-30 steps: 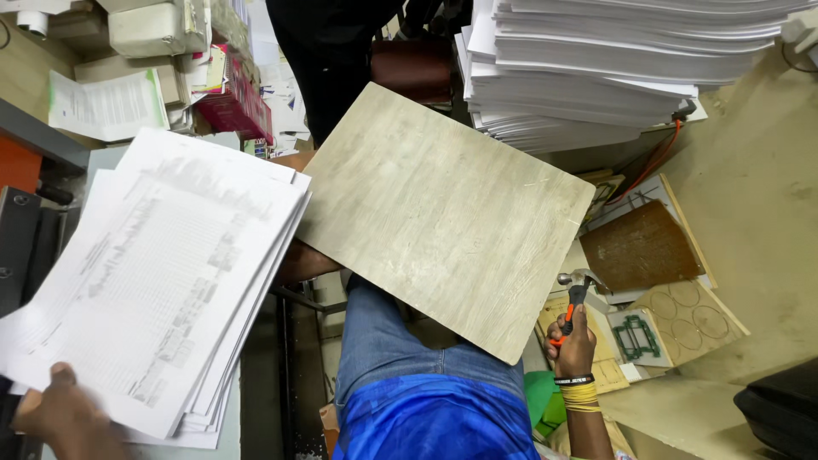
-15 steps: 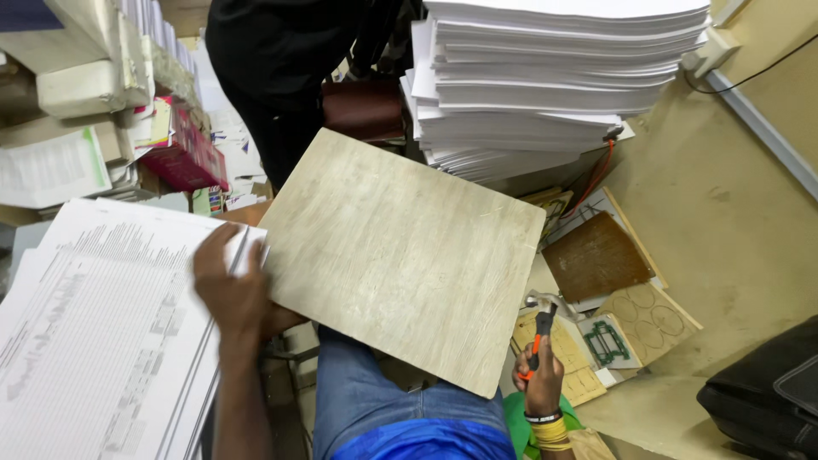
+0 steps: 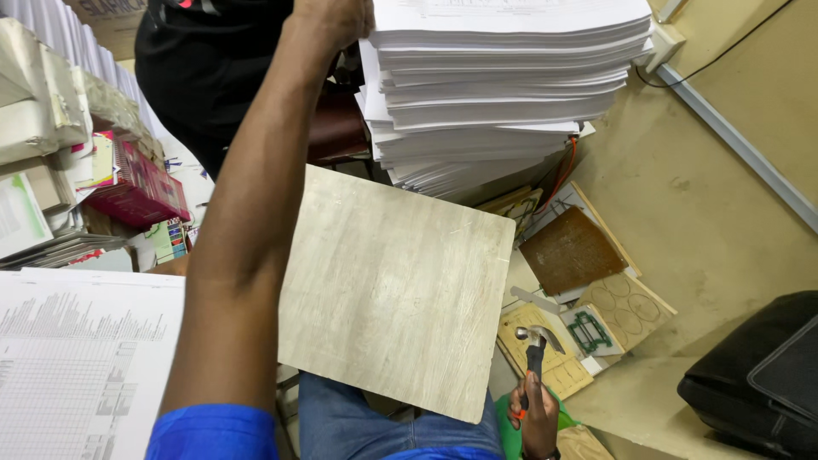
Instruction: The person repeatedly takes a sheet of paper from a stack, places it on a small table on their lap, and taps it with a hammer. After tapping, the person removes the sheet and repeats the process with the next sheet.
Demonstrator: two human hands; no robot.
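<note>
My left hand (image 3: 331,19) is raised to the top left edge of a tall stack of white paper (image 3: 503,94), with the fingers curled. The frame edge cuts the hand off, so a grip on the sheets is not clear. My left arm crosses the view over a pale wood-grain board (image 3: 400,290) that lies across my lap. Low at the right, my right hand (image 3: 538,422) is closed around the orange-and-black handle of a claw hammer (image 3: 537,341), whose head points up beside the board's right edge.
A person in black clothes (image 3: 204,68) stands just behind the board. A pile of printed sheets (image 3: 77,366) lies at the lower left, with a red box (image 3: 141,187) and more papers behind it. Brown boards and cut plywood pieces (image 3: 588,281) lie on the floor by a black bag (image 3: 758,375).
My left hand has left the printed sheets at the left and risen to the top of the tall paper stack. The view has shifted left. The right hand still holds the hammer.
</note>
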